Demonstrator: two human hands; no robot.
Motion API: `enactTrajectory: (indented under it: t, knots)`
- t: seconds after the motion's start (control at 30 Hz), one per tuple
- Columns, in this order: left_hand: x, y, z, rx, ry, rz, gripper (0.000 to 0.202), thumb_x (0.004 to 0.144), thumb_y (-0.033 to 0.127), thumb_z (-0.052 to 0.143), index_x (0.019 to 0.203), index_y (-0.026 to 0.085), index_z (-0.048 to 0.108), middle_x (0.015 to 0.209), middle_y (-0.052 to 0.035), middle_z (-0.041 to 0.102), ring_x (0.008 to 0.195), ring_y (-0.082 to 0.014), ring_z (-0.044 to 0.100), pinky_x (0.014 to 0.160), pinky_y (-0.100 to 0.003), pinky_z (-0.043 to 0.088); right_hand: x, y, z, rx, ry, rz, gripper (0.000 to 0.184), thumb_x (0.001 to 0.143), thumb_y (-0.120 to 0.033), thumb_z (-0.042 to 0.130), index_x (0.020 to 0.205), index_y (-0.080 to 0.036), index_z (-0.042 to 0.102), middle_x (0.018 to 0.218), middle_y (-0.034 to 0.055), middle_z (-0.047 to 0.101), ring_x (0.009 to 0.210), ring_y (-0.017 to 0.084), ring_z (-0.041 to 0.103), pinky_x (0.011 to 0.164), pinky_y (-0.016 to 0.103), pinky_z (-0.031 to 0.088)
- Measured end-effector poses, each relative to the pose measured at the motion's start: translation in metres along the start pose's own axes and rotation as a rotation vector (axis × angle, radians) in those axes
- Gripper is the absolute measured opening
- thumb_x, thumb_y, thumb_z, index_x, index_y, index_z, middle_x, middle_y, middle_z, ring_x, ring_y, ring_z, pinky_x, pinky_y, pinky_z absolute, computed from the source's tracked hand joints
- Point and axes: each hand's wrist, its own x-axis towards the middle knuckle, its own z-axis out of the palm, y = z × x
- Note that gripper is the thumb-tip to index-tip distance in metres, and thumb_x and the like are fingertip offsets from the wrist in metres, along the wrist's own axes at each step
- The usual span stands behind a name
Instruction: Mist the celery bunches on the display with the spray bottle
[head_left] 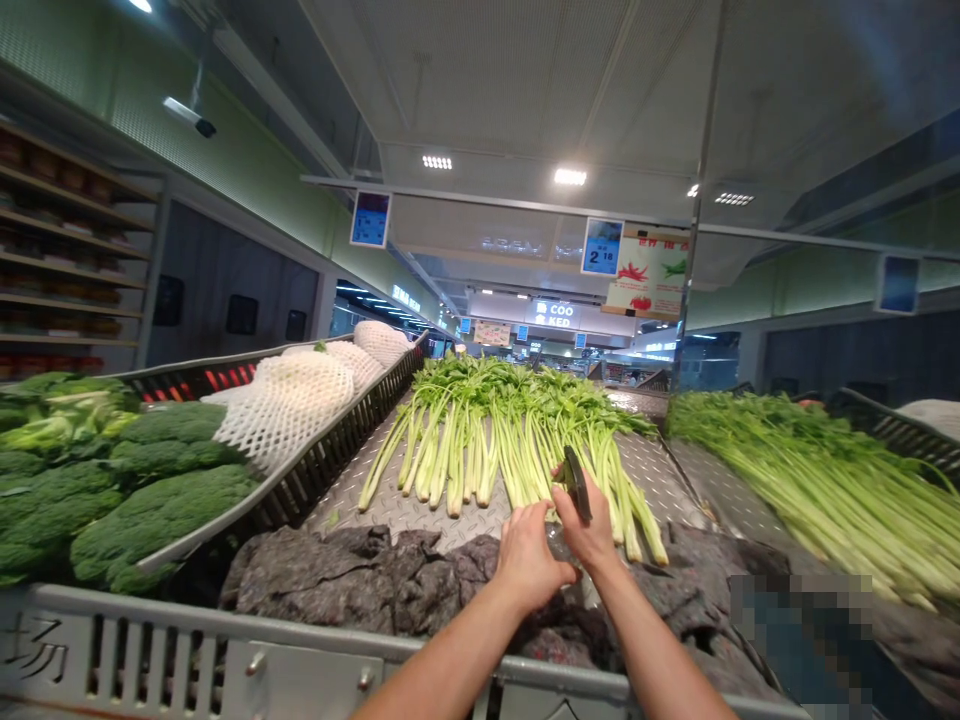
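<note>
Celery [517, 440] lies in a row on a metal diamond-plate shelf [352, 480], leaves at the back and pale cut ends toward me. My right hand [587, 520] is closed round a dark, flat, handle-like object [576, 485] that sticks up over the stalks; its exact kind is unclear. Close beside it on the left, my left hand [532, 555] has curled fingers at the celery's cut ends, thumb pointing right. Something shiny and clear shows between the hands, but I cannot make out what the left fingers hold.
Crumpled dark cloth [360, 580] lines the front, behind a grey crate edge [300, 640]. At left, broccoli [165, 510] and white net-wrapped produce [292, 395] fill black crates. A mirror panel [810, 400] at right reflects the celery. Price signs [602, 247] hang overhead.
</note>
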Motion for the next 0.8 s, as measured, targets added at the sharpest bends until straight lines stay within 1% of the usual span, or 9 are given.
enactTrajectory:
  t: [0.2,0.43,0.57,0.7,0.8]
  knots:
    - [-0.001,0.001,0.001,-0.023,0.003,-0.016,0.069,0.045,0.025,0.067,0.109,0.020,0.043,0.109,-0.0024,0.050,0.101,-0.0235,0.041,0.083,-0.033,0.035,0.000,0.002,-0.001,0.029,0.008,0.035,0.022,0.070,-0.030,0.045,0.085,-0.015,0.053,0.078,0.0032,0.059,0.066,0.014,0.054,0.064,0.026,0.043]
    - [-0.001,0.002,0.001,-0.029,0.016,-0.024,0.068,0.048,0.020,0.064,0.112,0.020,0.041,0.112,-0.0029,0.049,0.103,-0.0220,0.039,0.087,-0.033,0.032,-0.001,0.006,0.002,0.011,0.078,0.006,0.022,0.072,-0.031,0.045,0.086,-0.016,0.051,0.080,0.0030,0.057,0.073,0.015,0.053,0.070,0.027,0.042]
    - [-0.002,0.002,0.002,-0.025,0.008,-0.050,0.073,0.048,0.021,0.064,0.115,0.018,0.037,0.114,-0.0048,0.048,0.105,-0.0236,0.038,0.088,-0.035,0.031,-0.003,0.006,0.002,-0.011,0.065,0.002,0.023,0.072,-0.032,0.044,0.088,-0.017,0.051,0.080,0.0028,0.056,0.071,0.015,0.053,0.069,0.028,0.042]
    - [-0.006,0.003,0.003,-0.010,0.025,-0.082,0.076,0.049,0.020,0.062,0.119,0.015,0.033,0.118,-0.0075,0.044,0.109,-0.0235,0.035,0.092,-0.035,0.027,-0.005,0.005,0.002,-0.006,0.063,-0.003,0.025,0.072,-0.034,0.044,0.088,-0.016,0.050,0.080,0.0030,0.056,0.070,0.015,0.053,0.068,0.028,0.042]
    - [-0.011,0.005,0.000,0.018,0.057,-0.090,0.074,0.051,0.021,0.060,0.119,0.014,0.032,0.121,-0.0078,0.041,0.112,-0.0225,0.033,0.095,-0.034,0.024,-0.006,0.002,0.004,0.012,0.079,-0.019,0.024,0.073,-0.034,0.043,0.089,-0.017,0.049,0.082,0.0032,0.055,0.072,0.015,0.052,0.069,0.028,0.041]
